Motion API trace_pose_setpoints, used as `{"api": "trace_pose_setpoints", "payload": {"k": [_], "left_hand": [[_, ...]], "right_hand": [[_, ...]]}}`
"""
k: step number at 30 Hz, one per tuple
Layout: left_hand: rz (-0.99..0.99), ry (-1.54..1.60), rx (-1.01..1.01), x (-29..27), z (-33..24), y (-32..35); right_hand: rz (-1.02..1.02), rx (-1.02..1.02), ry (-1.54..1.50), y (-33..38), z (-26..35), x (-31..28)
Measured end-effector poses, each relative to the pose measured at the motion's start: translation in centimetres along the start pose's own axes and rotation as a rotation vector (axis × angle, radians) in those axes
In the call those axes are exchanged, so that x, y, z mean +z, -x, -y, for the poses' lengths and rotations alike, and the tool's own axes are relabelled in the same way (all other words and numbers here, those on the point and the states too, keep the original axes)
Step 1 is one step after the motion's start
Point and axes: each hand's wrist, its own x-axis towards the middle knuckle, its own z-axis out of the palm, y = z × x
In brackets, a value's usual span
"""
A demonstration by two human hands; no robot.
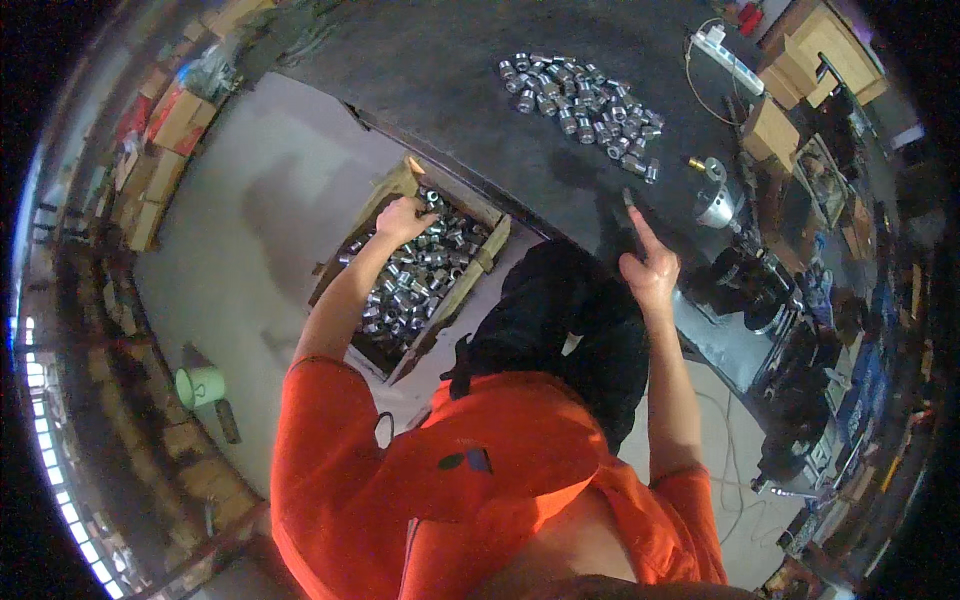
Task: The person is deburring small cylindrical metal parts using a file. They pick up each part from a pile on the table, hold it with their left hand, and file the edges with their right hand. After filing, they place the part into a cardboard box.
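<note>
The dark workbench point(450, 60) fills the middle of the room, its top dull and nearly black. Left of the bench lies a pale grey concrete floor point(250, 200). Beyond that floor, far from the bench, cardboard boxes point(165, 130) are stacked against the wall, and a row of bright windows point(40, 400) glows blue-white. A green mug point(200, 385) stands on the floor. At the bench's right end, more boxes point(815, 50) and a white power strip point(730, 60) crowd together.
</note>
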Motion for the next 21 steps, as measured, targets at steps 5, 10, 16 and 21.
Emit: {"api": "trace_pose_setpoints", "payload": {"k": [5,10,16,21], "left_hand": [[0.001,-0.237,-0.081,2.5,-1.8,-2.7],[-0.005,-0.176,-0.103,2.0,-1.8,-2.7],[-0.011,1.011,0.017,-0.9,-0.5,0.9],[0.123,1.329,0.129,-6.0,-5.2,3.8]], "right_hand": [[0.011,0.000,-0.013,0.0,0.2,0.1],[0.005,-0.010,-0.005,-0.1,0.5,-0.2],[-0.016,-0.024,-0.023,0.1,-0.1,0.1],[0.034,0.025,-0.043,0.1,0.4,-0.4]]}}
